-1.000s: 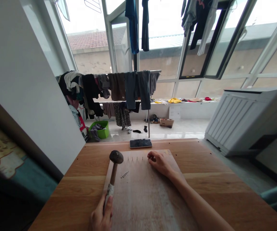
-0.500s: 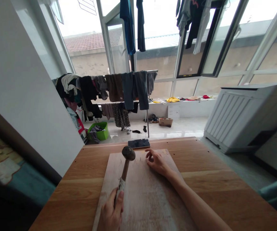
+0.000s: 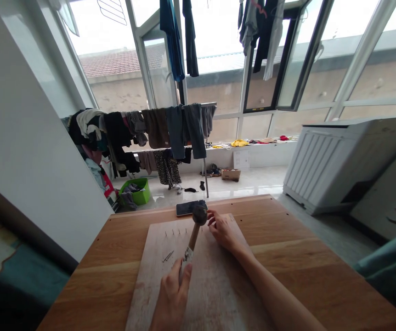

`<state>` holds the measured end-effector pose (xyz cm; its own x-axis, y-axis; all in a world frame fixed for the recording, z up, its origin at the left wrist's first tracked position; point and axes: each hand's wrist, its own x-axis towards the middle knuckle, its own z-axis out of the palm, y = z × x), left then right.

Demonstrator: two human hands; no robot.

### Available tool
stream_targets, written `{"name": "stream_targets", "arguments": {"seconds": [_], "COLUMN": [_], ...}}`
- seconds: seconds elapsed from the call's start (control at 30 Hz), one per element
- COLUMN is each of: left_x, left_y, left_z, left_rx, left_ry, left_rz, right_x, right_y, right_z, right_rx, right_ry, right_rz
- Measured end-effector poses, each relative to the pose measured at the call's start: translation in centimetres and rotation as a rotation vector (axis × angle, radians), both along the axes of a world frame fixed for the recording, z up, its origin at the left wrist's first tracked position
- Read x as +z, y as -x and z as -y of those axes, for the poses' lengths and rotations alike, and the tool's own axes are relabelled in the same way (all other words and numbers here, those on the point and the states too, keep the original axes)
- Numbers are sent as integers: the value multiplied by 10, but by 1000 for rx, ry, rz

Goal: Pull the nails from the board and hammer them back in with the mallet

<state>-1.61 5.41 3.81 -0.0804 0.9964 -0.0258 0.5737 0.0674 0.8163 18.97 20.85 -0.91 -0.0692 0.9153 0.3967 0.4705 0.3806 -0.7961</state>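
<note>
L hand [image 3: 171, 298] low center of frame, closed round hammer [image 3: 194, 232] handle; long axis runs up-right, head just left of R hand [image 3: 223, 230]. R fingers pinched at board [image 3: 156, 276] top edge, prob on a nail, too small to tell. Loose nails [image 3: 167, 256] left.

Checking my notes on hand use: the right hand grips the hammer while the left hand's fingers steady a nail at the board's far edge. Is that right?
Hands are swapped. In the head view, the left hand grips the hammer, while the right hand has its fingers at the far edge of the board; the nail itself is too small to confirm.
</note>
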Motion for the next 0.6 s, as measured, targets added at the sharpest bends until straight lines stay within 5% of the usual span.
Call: {"name": "stream_targets", "arguments": {"seconds": [0.27, 0.4, 0.5, 0.6], "left_x": [-4, -16, -26, -34], "left_y": [19, 47, 64, 69], "left_z": [6, 26, 41, 48], "left_rx": [-25, 141, 315, 425], "left_ry": [-26, -105, -101, -85], "left_rz": [-18, 11, 50, 87], "right_x": [1, 7, 24, 47], "right_y": [0, -1, 11, 45], "right_z": [1, 8, 22, 39], "right_rx": [-5, -29, 124, 447], "right_ry": [-10, -84, -252, -366], "right_rz": [29, 103, 301, 536]}}
